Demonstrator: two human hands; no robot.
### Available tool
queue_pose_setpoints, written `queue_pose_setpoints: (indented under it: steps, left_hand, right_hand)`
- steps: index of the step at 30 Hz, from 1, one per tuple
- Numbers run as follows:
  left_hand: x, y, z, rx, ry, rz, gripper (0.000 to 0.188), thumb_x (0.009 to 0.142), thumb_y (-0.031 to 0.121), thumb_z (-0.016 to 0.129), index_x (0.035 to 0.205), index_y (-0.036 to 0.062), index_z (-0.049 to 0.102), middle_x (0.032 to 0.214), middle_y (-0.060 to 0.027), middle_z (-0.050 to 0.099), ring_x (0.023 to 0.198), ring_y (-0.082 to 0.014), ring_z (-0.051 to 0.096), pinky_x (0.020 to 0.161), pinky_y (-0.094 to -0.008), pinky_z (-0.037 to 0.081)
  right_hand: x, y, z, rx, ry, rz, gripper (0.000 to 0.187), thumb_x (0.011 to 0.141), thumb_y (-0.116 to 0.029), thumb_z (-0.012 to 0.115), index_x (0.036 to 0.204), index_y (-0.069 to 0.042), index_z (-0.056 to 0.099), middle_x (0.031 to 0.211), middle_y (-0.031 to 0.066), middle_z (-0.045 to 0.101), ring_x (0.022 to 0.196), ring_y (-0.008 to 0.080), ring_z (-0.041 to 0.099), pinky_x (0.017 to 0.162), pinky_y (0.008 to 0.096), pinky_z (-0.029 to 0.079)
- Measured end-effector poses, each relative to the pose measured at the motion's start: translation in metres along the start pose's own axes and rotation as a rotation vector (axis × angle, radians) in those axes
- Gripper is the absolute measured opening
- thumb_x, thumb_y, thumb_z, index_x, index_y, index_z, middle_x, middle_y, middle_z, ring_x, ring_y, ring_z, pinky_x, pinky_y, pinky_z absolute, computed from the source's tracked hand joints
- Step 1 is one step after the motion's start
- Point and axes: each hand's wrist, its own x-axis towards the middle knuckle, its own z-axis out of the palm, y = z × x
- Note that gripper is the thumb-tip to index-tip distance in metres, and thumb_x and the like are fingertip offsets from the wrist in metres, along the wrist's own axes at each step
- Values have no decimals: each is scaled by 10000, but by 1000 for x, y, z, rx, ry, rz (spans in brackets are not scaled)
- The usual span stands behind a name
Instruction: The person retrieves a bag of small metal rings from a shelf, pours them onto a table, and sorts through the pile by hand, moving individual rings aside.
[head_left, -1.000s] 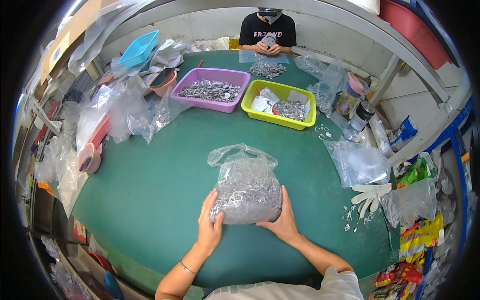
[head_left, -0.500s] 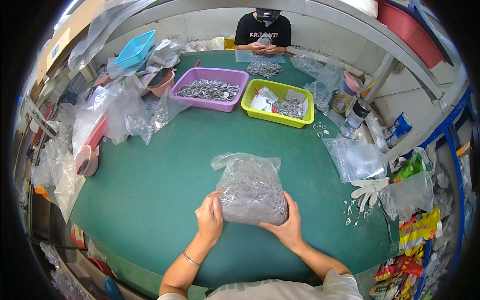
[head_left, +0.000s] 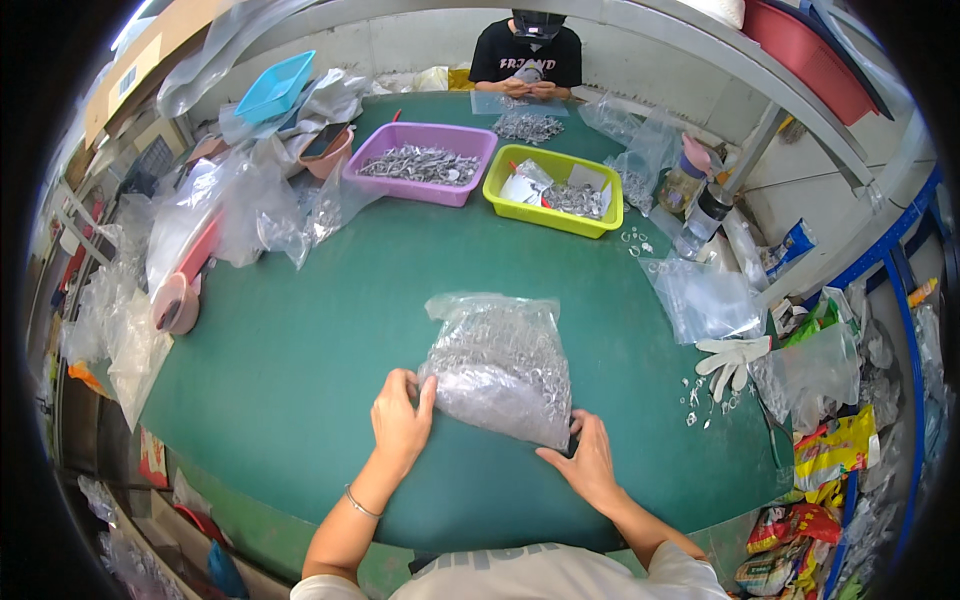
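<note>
Main worry imo: the clear bag of small metal pieces, sitting lower centre of the frame on the green table. Can't tell if its top end is sealed, so tipping it could spill bits. Thin plastic might also tear if yanked by a corner. Grip-wise, the left hand curls at its left edge, thumb against plastic, pinch unclear; the right hand has thumb and fingers spread around the lower-right corner.
</note>
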Motion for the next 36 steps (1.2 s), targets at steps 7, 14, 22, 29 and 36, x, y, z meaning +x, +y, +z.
queue_pose_setpoints:
  steps: [7,14,22,29,36]
  left_hand:
    - [7,-5,4,13,55,285,305,900,167,501,635,17,493,575,-183,513,523,-387,508,482,-441,400]
    - [21,10,12,-198,224,454,305,885,111,519,596,22,476,538,-157,492,461,-340,485,427,-396,383]
    - [40,42,22,-248,207,529,312,882,107,531,593,11,466,536,-163,481,455,-336,479,426,-389,374]
    - [30,13,30,-411,194,388,324,914,116,487,615,-6,470,527,-155,459,432,-297,455,444,-376,365]
    - [26,20,27,-463,206,395,322,921,102,464,619,-12,470,521,-136,465,429,-272,460,445,-367,368]
  right_hand:
    - [-2,2,-4,-113,-183,81,326,805,-294,657,678,-3,587,593,188,583,576,368,582,520,446,430]
    - [5,-5,-29,567,-255,184,340,876,-232,592,607,-25,583,472,30,499,431,89,447,422,262,333]
    - [-9,-5,-22,-120,-283,185,460,779,-487,640,761,-27,641,711,166,648,749,355,634,645,425,496]
    - [-10,6,25,-120,-10,-23,345,836,-271,616,620,-2,603,537,153,561,474,306,544,476,395,414]
    - [-4,15,14,541,-144,274,346,871,-176,604,561,-28,557,469,-19,480,420,36,379,404,223,273]
